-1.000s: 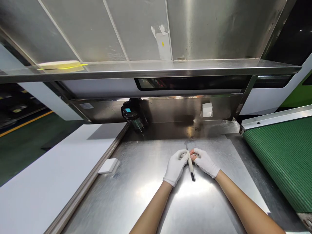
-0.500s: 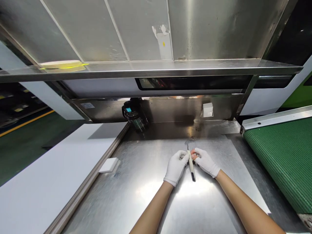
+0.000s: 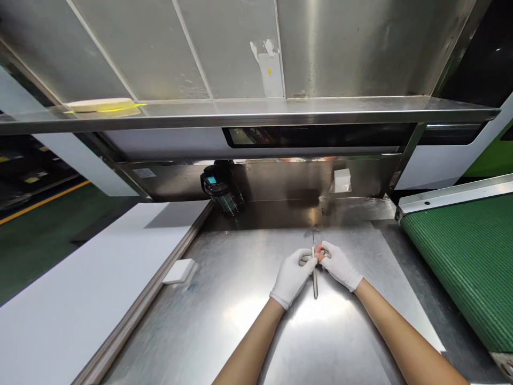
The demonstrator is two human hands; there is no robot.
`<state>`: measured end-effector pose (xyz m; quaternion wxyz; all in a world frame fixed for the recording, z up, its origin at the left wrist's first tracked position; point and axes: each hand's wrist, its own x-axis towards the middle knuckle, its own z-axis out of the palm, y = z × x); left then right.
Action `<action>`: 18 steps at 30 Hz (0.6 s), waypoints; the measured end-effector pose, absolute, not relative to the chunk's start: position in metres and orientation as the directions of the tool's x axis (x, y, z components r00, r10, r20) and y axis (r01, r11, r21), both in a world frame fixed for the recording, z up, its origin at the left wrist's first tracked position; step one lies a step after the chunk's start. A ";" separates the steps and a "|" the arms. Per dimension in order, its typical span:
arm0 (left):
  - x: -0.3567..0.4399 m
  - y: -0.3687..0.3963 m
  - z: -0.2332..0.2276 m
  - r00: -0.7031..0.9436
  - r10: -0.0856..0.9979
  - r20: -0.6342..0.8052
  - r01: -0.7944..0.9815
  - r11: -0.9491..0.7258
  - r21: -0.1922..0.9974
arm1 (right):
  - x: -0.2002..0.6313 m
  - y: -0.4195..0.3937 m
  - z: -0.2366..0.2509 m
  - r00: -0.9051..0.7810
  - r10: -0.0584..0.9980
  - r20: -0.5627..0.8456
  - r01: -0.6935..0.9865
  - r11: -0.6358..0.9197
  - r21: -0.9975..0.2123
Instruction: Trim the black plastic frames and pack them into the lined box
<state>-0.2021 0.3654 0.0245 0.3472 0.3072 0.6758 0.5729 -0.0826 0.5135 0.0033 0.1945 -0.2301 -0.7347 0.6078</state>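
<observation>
left hand (image 3: pixel 291 273) pinches slim tool (image 3: pixel 315 275) | right hand (image 3: pixel 340 265) grips it | tool tip indistinct

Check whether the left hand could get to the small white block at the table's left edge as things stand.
Probably yes. The white block lies alone, with bare steel table between it and the left hand. That hand would first have to release the slim tool.

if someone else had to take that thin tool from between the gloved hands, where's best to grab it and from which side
Probably by the free near end of the thin tool, coming from the person's side. It points away across the steel table, its slim far tip sticks out beyond the fingers, and the left hand and right hand pinch its upper part, so only the lower length is bare for a grip.
</observation>
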 end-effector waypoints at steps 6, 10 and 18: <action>-0.203 0.365 0.023 -0.533 0.839 -0.106 -0.050 0.094 0.994 | -0.081 0.512 0.006 -0.820 0.572 0.027 0.076 0.156 -0.985; -0.206 0.367 0.021 -0.505 0.855 -0.119 -0.099 0.080 0.992 | -0.080 0.512 0.007 -0.820 0.571 0.027 0.076 0.155 -0.985; -0.206 0.367 0.020 -0.487 0.865 -0.121 -0.120 0.071 0.990 | -0.079 0.512 0.010 -0.823 0.569 0.001 0.099 0.146 -0.984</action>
